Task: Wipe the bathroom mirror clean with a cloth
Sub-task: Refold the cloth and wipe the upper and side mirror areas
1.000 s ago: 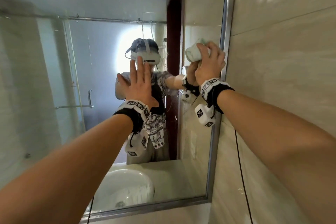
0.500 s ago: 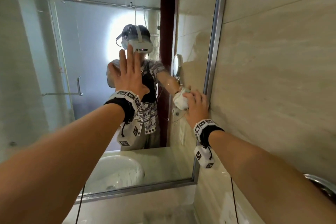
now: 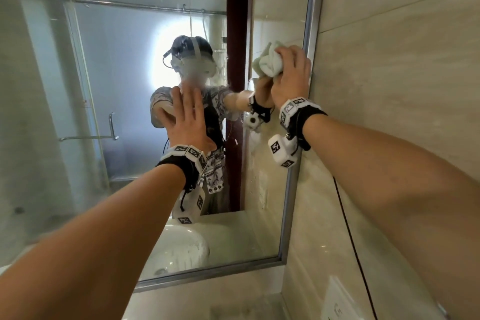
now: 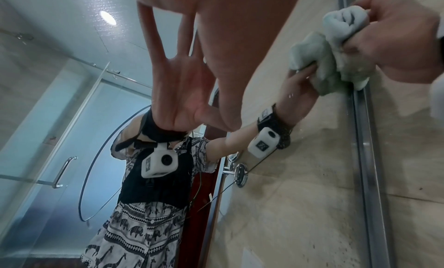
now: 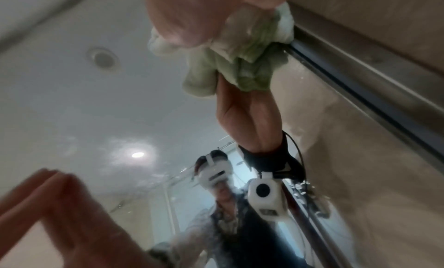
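Observation:
The wall mirror [image 3: 104, 86] fills the left and middle of the head view, with a metal frame [image 3: 309, 34] down its right side. My right hand [image 3: 291, 73] grips a bunched pale green cloth [image 3: 268, 62] and presses it on the glass beside that frame, high up. In the left wrist view the cloth [image 4: 341, 44] bulges out of the right hand [image 4: 396, 34]. In the right wrist view the cloth [image 5: 245, 44] touches the frame. My left hand [image 3: 185, 117] lies flat on the glass with straight fingers, left of and lower than the cloth.
Beige wall tiles [image 3: 389, 86] run along the right of the mirror. A wall socket plate [image 3: 337, 301] sits low on that wall. The glass reflects a white basin [image 3: 181, 249], a shower door with a handle [image 3: 111, 125] and a dark door frame [image 3: 236, 34].
My right hand with the cloth went down along the mirror's right edge and has come back up to the higher spot. The left hand stayed flat on the glass.

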### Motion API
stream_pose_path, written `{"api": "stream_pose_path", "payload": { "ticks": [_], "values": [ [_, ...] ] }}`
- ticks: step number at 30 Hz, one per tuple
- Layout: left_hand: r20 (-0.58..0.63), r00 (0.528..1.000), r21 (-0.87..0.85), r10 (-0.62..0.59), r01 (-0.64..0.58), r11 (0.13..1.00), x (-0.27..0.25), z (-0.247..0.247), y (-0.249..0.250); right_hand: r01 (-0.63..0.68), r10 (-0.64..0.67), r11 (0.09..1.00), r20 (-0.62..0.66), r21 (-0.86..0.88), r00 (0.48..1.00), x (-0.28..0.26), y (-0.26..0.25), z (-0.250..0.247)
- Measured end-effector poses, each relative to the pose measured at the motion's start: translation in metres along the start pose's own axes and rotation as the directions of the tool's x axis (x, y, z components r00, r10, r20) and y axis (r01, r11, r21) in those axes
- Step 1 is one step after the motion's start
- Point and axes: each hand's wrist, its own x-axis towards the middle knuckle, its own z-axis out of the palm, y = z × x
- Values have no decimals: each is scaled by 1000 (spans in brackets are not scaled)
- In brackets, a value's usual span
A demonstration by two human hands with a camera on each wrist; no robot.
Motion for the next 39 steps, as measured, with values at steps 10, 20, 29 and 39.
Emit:
{"api": "stream_pose_path", "payload": {
  "ticks": [10, 20, 29, 39],
  "values": [
    [0, 1000, -4, 23, -23, 1000, -2, 4, -3, -37, 27, 991, -82, -130, 996, -92, 51, 36],
    [6, 1000, -43, 20, -20, 999, -13, -2, 0, -38, 102, 984, 368, -177, 924, -153, 66, 0],
    [67, 997, -31, 43, -41, 999, -26, 6, -8, -114, 124, 990, 136, -77, 983, -103, 31, 0],
    [22, 1000, 14, 15, -16, 1000, -22, 21, -5, -73, 67, 997, -135, -39, 989, -16, -12, 43]
  ]
}}
